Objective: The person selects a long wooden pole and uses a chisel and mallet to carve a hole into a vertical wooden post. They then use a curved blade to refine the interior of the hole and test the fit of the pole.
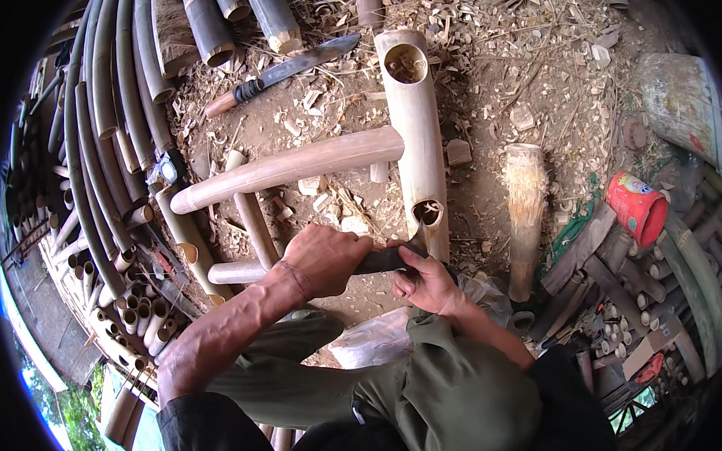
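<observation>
Both my hands are closed around a knife [418, 239] with a dark handle, in front of my knees. My left hand [322, 260] wraps the handle end in a fist. My right hand [429, 283] grips farther along, its thumb near the blade. The blade's tip is at the lower round hole in a thick pale bamboo post [420, 140]. Another, larger hole with shavings inside opens near the post's far end. A long bamboo rail [300, 161] joins the post's left side, and a shorter crosspiece [255, 231] stands below it.
A machete [291, 70] lies on the shaving-strewn ground beyond the rail. Bamboo poles [128, 74] are stacked at left. A frayed bamboo mallet-like piece [524, 215] lies right of the post. Farther right are a red container [637, 210] and piled bamboo offcuts. A plastic bag [370, 339] is by my knees.
</observation>
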### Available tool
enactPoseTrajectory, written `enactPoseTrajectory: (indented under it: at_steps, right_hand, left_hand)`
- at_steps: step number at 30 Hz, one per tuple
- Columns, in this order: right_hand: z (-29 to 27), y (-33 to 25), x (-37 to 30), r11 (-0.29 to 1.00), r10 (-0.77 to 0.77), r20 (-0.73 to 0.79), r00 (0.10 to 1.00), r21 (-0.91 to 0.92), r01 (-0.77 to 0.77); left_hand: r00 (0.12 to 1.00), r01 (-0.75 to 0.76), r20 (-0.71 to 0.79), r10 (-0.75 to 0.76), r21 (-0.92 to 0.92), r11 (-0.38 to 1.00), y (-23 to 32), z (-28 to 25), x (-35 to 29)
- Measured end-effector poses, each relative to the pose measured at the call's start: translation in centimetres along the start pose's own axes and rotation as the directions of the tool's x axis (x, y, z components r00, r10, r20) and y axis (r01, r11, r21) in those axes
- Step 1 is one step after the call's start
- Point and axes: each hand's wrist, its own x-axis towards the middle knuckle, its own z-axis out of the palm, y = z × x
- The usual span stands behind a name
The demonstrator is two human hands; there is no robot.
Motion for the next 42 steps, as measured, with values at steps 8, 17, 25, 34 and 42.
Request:
enactPoseTrajectory:
  at_steps: [8,17,25,34,42]
  right_hand:
    - [-0.8,-3.9,-1.9,0.584,-0.542,-0.380,0.749,-0.812,0.011]
    - [-0.4,-1.5,0.1,0.992,-0.037,-0.084,0.996,-0.120,0.027]
    - [-0.5,-4.7,-1.0,0.900,-0.121,-0.333,0.935,-0.435,-0.038]
    - [-1.8,-3.2,-2.3,0.037,-0.699,-0.140,0.702,-0.986,-0.160]
    - [1.5,-2.7,2.5,0.271,-0.335,-0.250,0.908,-0.949,-0.161]
  left_hand:
    - [0.931,0.279,-0.013,-0.364,-0.618,0.736,10.7,11.9,4.5]
    - [0.960,0.119,-0.266,-0.090,0.095,0.988,2.5,3.3,0.6]
    - [0.983,0.164,-0.034,-0.182,-0.294,0.941,3.1,6.9,2.8]
    - [0.891,0.220,-0.086,-0.446,-0.778,0.589,13.4,14.1,6.3]
    - [0.807,0.175,-0.042,-0.589,-0.936,0.306,4.2,16.2,3.9]
